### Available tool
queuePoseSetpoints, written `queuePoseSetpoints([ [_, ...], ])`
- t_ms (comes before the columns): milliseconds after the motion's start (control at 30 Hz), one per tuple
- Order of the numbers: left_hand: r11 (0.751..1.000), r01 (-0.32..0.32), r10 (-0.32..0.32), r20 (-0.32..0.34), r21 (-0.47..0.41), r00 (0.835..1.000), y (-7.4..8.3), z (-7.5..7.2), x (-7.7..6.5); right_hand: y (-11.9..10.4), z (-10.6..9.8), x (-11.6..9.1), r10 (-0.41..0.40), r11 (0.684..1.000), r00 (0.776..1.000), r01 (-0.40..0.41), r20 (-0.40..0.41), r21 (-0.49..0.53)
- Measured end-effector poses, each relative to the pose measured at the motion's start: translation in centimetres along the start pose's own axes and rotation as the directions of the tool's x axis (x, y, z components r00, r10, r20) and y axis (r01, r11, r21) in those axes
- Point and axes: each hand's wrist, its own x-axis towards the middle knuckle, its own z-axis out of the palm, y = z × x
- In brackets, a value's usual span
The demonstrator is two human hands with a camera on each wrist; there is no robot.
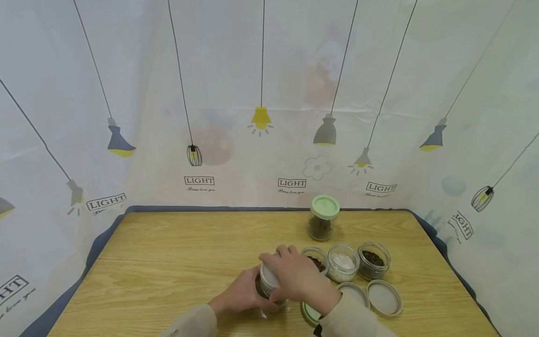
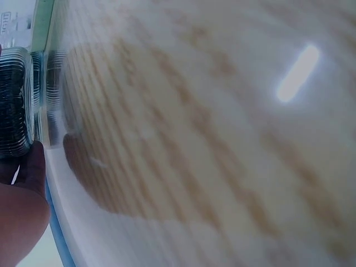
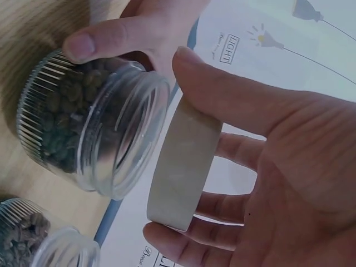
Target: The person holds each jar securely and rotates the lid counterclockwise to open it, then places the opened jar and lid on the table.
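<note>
My left hand (image 1: 242, 291) grips a ribbed glass jar (image 3: 61, 117) by its side, thumb against the glass. Dark beans or seeds fill its lower part, and the threaded mouth is uncovered. In my right hand (image 3: 289, 144) is a pale screw lid (image 3: 183, 167), pinched at its edge by thumb and fingers. A narrow gap separates lid and jar rim in the right wrist view. From the head, the right hand (image 1: 296, 276) covers much of the jar. The left wrist view catches only part of the jar (image 2: 14, 100) and hand (image 2: 22, 217) at its left edge.
Close to the right stand open jars: one with dark pieces (image 1: 316, 260), one with white granules (image 1: 342, 262), one with brown bits (image 1: 373, 260). Two pale lids (image 1: 385, 298) and a green-rimmed lid (image 1: 309, 314) lie before them. Behind is a green-lidded jar (image 1: 323, 219).
</note>
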Motion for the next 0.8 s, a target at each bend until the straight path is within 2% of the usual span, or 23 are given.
queuePoseSetpoints([
  [233,1.000,-0.004,0.004,-0.002,0.003,1.000,0.2,-0.2,0.0,0.3,-0.6,-0.4,0.025,0.998,1.000,-0.026,0.009,0.051],
  [367,1.000,0.000,0.000,-0.014,0.011,1.000,0.4,-0.4,0.0,0.8,-0.7,-0.6,0.044,0.998,0.999,-0.045,0.012,0.045],
  [633,0.998,-0.028,0.031,-0.053,0.061,0.998,0.3,-0.6,0.0,2.0,-0.7,-1.3,0.046,0.998,0.999,-0.044,-0.024,0.049],
  [800,0.997,-0.049,0.052,-0.054,0.057,0.997,0.2,-0.9,0.1,2.5,-0.7,-1.8,0.060,0.996,0.998,-0.058,-0.031,0.067],
])
